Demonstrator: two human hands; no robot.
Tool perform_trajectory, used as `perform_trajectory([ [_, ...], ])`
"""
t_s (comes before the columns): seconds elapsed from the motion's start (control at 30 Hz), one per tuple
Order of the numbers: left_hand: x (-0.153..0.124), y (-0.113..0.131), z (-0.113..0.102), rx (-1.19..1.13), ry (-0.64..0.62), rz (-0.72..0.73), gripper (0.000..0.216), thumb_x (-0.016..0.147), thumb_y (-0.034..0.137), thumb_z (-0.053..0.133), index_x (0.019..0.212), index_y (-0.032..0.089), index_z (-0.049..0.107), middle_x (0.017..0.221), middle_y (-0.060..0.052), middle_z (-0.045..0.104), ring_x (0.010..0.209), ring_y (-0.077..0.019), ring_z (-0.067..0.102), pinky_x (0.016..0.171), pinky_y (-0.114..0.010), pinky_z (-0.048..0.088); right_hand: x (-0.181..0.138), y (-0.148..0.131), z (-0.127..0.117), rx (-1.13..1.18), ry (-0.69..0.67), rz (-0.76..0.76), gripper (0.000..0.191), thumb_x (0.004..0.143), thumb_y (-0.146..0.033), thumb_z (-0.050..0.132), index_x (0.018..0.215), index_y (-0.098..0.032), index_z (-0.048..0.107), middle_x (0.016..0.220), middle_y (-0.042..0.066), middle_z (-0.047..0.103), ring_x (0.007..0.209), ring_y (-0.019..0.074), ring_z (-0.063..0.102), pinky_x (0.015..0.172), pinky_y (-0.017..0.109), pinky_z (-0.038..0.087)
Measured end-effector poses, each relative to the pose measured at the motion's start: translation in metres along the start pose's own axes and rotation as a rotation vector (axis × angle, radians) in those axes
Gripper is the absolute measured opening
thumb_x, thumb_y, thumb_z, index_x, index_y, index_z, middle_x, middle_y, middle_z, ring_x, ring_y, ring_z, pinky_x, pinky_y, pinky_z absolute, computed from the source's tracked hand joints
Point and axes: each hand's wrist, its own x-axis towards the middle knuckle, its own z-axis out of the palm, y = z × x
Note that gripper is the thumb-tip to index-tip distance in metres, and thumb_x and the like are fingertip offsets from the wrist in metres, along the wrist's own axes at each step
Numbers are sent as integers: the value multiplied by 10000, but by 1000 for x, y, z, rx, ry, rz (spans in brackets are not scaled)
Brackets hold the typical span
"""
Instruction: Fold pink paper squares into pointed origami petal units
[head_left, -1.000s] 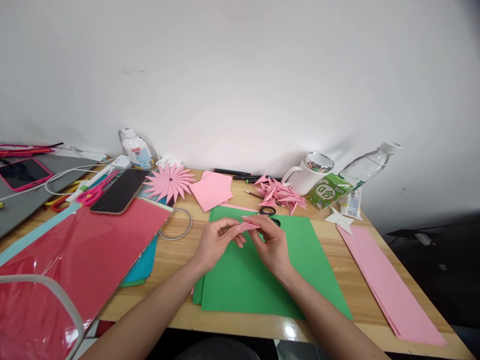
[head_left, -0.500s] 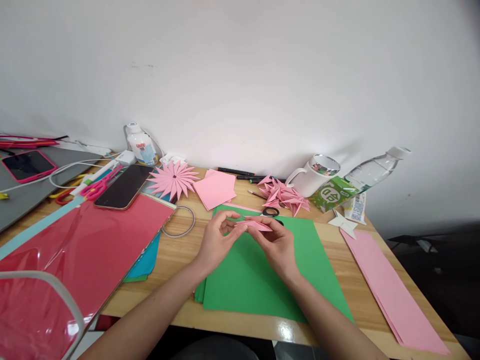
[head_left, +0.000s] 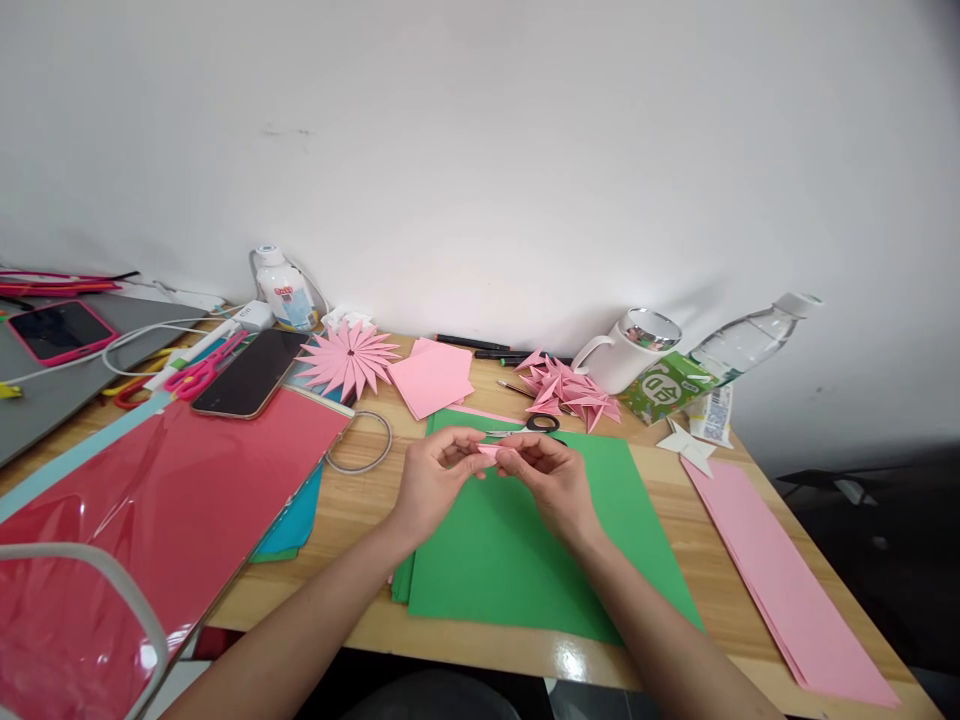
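Observation:
My left hand [head_left: 433, 480] and my right hand [head_left: 551, 482] meet above a stack of green paper [head_left: 525, 555] and pinch a small folded pink paper piece [head_left: 489, 451] between their fingertips. Most of the piece is hidden by the fingers. Black-handled scissors [head_left: 541, 423] lie on the green sheet just behind my right hand. Further back sits a pile of folded pink paper points [head_left: 568, 390], with loose pink squares [head_left: 433, 378] and a finished pink paper flower [head_left: 349, 357] to its left.
A red plastic sheet [head_left: 165, 500] and a phone [head_left: 251, 373] lie at the left, with pink scissors [head_left: 196, 372] and a laptop [head_left: 52, 370]. A white mug [head_left: 626, 350], a green carton [head_left: 666, 385], a water bottle [head_left: 750, 332] and long pink strips [head_left: 780, 570] fill the right.
My hands have drawn closer together and the pink piece, earlier seen stretched out between them, is now mostly covered by my fingers. The view shifted slightly between the first frame and now.

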Motion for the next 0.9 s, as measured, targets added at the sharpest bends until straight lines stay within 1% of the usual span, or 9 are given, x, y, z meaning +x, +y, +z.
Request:
perform_trajectory([
  [0.1, 1, 1, 0, -13, -16, -17, 205, 599, 257, 749, 724, 131, 648, 611, 1, 632, 528, -118, 590, 540, -237, 495, 0, 0, 1, -18, 12, -16, 215, 645, -350, 740, 740, -168, 674, 678, 16, 653, 549, 113, 561, 554, 262, 495],
  [0.23, 1, 3, -2, -30, -38, -43, 199, 605, 271, 750, 715, 130, 661, 622, -13, 657, 539, -116, 594, 544, -229, 483, -2, 2, 1, -20, 33, -22, 187, 649, -329, 739, 745, -177, 689, 674, 13, 664, 544, 114, 565, 546, 263, 499],
  [0.43, 2, 2, -3, -3, -46, -4, 217, 597, 306, 764, 657, 128, 654, 599, -17, 656, 516, -118, 584, 538, -238, 476, -4, 1, -1, -78, 5, -104, 107, 697, -284, 707, 749, -192, 695, 686, 9, 677, 578, 117, 581, 573, 257, 505],
  [0.57, 2, 1, -4, -20, -46, 9, 228, 586, 313, 769, 626, 132, 636, 584, -6, 640, 521, -121, 591, 543, -237, 478, -5, 1, 0, -156, -10, -156, 124, 683, -285, 721, 745, -182, 692, 719, 32, 683, 640, 138, 591, 600, 266, 502],
  [0.77, 2, 3, -3, -28, -63, 22, 210, 615, 297, 750, 726, 144, 658, 598, 2, 637, 522, -117, 596, 542, -232, 487, -3, 1, 1, -5, 9, -46, 185, 628, -310, 758, 747, -182, 696, 639, 10, 663, 519, 117, 567, 517, 258, 498],
  [0.9, 1, 5, -2, -19, -66, 49, 233, 597, 331, 760, 631, 139, 633, 594, -3, 626, 509, -120, 589, 515, -234, 482, -3, 0, 2, 17, 7, -25, 190, 620, -327, 759, 744, -193, 712, 657, 17, 685, 525, 129, 582, 527, 279, 519],
])
